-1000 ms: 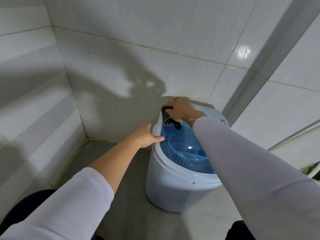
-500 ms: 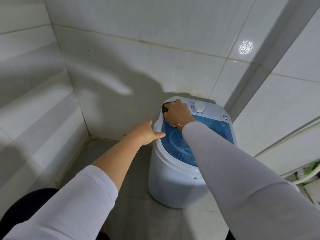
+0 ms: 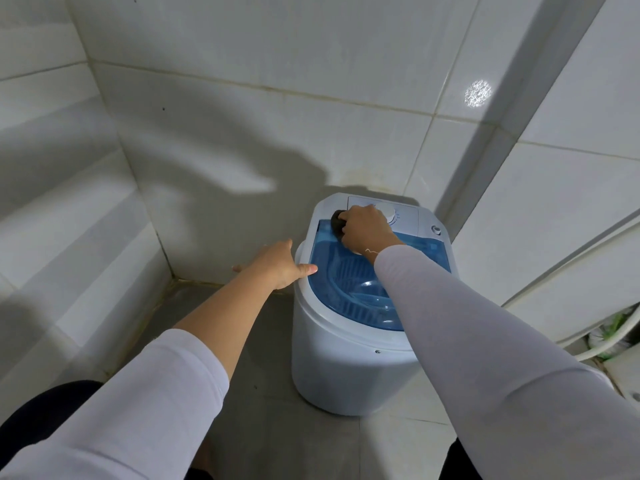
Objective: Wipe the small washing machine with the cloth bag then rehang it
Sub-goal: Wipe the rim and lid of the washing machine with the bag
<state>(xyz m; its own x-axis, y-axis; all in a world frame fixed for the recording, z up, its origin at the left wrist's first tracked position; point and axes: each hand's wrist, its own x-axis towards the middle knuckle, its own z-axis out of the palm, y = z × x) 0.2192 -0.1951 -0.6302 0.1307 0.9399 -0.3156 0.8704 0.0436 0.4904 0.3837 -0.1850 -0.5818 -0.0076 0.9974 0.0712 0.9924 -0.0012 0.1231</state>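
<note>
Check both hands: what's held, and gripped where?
Right hand clutches the dark cloth bag, bunched in the fist, pressed on the washing machine top. Left hand holds nothing; it rests open against the machine's rim.

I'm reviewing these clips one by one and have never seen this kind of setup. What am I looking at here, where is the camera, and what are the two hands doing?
There is no robot here: a person wears a wide-angle camera on the head, so you look down along both arms. They are in a tiled corner, over a small washing machine that stands on the floor, white with a blue see-through lid. The right hand is closed around a dark cloth bag, bunched up and pressed on the machine's top near the lid's back edge, beside the white dial. The left hand is open and holds nothing; its thumb rests on the machine's left rim. At far right, some white pipes show.
</note>
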